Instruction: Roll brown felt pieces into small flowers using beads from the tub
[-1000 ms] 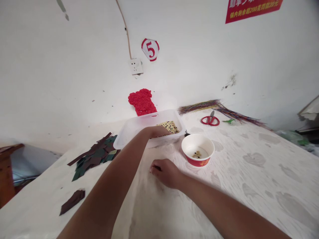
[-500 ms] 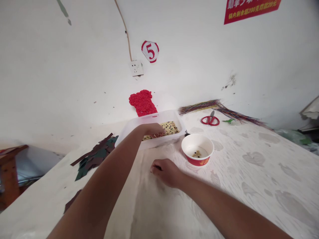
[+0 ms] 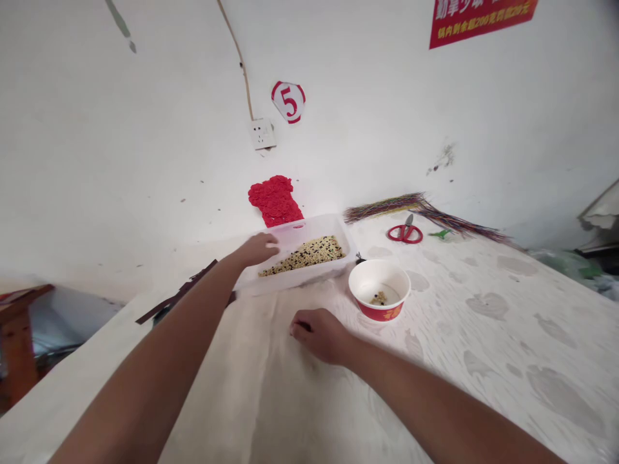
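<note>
A translucent white plastic tray (image 3: 290, 280) stands near the wall with pale and black grains (image 3: 312, 254) spread in it, mostly toward its right side. Above the tray's left part is my left hand (image 3: 258, 249), its fingers bent and apart, with nothing visible between them. My right hand (image 3: 316, 334) rests on the table in front of the tray, curled into a loose fist; whatever it may hold is hidden. To the right of that fist sits a white and red paper bowl (image 3: 382, 311) with a small heap of similar grains at its bottom.
Red-handled scissors (image 3: 405, 233) and a small green item (image 3: 440, 234) lie right of the tray. Behind them, bundles of thin coloured wires (image 3: 384, 205) run along the wall. A red textured piece (image 3: 276, 200) is behind the tray; dark strips (image 3: 176, 293) lie left.
My left hand has moved left from the grains to the tray's left part, uncovering more of them. The right fist stays in place. The view has shifted slightly.
</note>
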`<state>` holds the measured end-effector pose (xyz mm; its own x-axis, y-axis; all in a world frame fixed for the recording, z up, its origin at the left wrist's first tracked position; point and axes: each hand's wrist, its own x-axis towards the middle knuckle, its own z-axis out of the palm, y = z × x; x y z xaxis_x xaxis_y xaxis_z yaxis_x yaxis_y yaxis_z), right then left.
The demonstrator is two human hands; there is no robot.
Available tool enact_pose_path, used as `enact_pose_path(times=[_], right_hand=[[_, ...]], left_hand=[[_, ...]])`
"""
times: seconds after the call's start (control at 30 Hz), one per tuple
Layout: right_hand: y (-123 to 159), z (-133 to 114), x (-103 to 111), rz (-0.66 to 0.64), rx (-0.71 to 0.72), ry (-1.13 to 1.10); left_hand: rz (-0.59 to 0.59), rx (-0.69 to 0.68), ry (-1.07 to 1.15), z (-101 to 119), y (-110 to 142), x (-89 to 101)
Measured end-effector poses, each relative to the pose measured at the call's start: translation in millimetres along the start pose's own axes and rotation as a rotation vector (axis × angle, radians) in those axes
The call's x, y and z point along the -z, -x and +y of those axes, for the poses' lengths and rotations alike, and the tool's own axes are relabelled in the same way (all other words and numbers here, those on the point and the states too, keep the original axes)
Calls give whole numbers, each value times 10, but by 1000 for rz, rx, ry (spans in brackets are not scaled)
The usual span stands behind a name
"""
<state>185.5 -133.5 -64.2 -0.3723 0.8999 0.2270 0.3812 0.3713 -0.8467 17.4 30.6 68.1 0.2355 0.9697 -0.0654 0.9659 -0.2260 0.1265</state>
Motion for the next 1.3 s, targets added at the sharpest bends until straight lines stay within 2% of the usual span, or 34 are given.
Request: enact_pose_path(times=[0.1,0.17,0.27,0.33,0.43,0.67,0.83,1.07,1.3], right_hand=[[-1,-13,3,3,2,-4],[-3,-17,0,5,2,-5],[-6,-9,-9,2,2,-8],[-7,0,-13,2,1,-10],[0,4,-12,9,-10,-20],[27,-34,-19,43,-15,-84],[10,11,-48,139,-37,-132],[-56,117,-5,531,-53,-203],[-74,93,96,732,148,110]], left_hand=[[146,236,-36,-518,130,-85],[141,334,-3,-776,231,-181],[108,386,84,-980,337,-315],[118,399,140,-1044,370,-330],[181,430,203,-1146,405,-183],[338,512,333,-1538,701,483],[437,415,431,-1718,1011,737],[493,251,472,-1805,1241,866],[444,163,437,-1838,1353,860]])
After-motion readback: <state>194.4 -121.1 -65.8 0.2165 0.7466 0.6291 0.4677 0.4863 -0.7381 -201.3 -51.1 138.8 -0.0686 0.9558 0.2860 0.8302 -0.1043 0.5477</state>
